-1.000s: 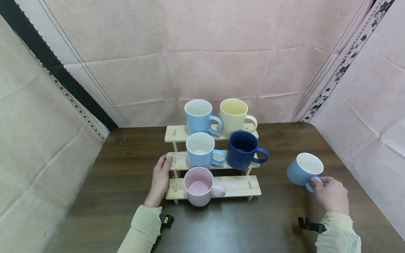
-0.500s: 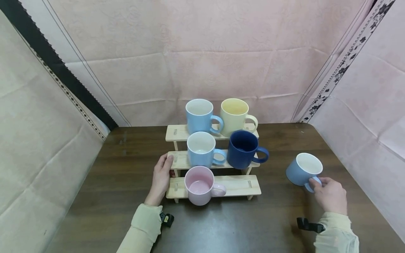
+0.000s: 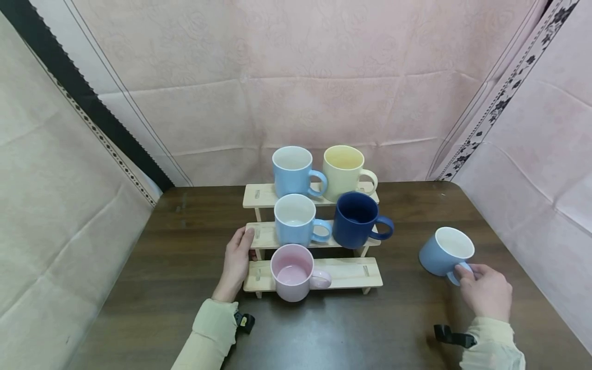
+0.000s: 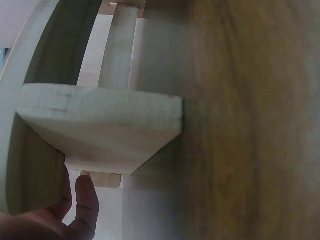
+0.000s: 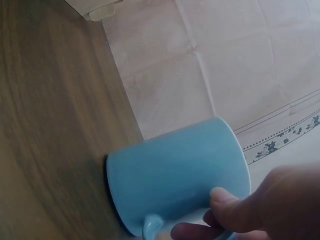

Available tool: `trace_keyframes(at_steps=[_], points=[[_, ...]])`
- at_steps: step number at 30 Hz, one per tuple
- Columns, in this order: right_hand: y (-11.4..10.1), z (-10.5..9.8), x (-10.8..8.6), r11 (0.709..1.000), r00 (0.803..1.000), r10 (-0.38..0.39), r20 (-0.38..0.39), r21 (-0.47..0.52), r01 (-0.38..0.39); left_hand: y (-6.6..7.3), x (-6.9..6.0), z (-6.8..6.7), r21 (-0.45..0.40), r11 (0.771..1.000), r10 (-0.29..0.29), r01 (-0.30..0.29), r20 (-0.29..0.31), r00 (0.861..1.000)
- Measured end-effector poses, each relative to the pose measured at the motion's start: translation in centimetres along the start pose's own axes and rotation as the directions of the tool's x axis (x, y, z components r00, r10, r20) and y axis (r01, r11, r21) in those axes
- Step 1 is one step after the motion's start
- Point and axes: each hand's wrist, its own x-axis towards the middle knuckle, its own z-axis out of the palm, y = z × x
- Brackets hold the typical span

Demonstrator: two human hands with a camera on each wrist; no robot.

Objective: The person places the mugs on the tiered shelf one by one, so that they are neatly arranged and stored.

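Observation:
At the right of the table, my right hand (image 3: 486,290) pinches the handle of a light blue mug (image 5: 175,175) with a white inside. The mug's base is at the table top, as the right wrist view shows. My left hand (image 3: 237,262) grips the left end of the middle step of a wooden three-step rack (image 3: 347,272). Its fingers (image 4: 86,205) curl under the board in the left wrist view. On the rack's top step are a blue mug (image 3: 290,177) and a yellow mug (image 3: 341,180). A light blue mug (image 3: 293,228) and a navy mug (image 3: 352,226) occupy the middle step.
A pink mug (image 3: 291,282) sits at the left of the lowest step, its handle pointing right. Pale cloth walls (image 3: 324,77) enclose the dark wooden table (image 3: 185,308) at the back and sides. Bare table lies between the rack and the right-hand mug.
The right hand and its mug have shifted only very slightly toward the person. My left hand keeps its grip on the rack, and the mugs on the steps stay put.

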Motion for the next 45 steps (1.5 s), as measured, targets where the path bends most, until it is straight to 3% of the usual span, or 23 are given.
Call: trace_keyframes(at_steps=[16,23,32,45], points=[[-0.7,-2.7,-2.2,0.997,0.997,-0.073,-0.033,-0.012,0.072,0.2,0.0,-0.1,0.000,0.999,-0.038,0.038,0.012,0.999],[-1.4,-3.8,-3.5,0.990,0.990,-0.136,-0.037,-0.024,0.136,0.3,-0.2,0.1,0.008,1.000,-0.017,0.017,0.003,1.000],[-1.9,-4.9,-4.6,0.984,0.984,-0.177,0.012,-0.031,0.178,0.1,0.0,0.1,0.012,1.000,-0.017,0.017,-0.004,1.000],[-2.5,-5.5,-6.2,0.978,0.978,-0.206,0.021,-0.030,0.206,0.1,-0.1,0.1,0.009,1.000,-0.017,0.017,-0.003,1.000]])
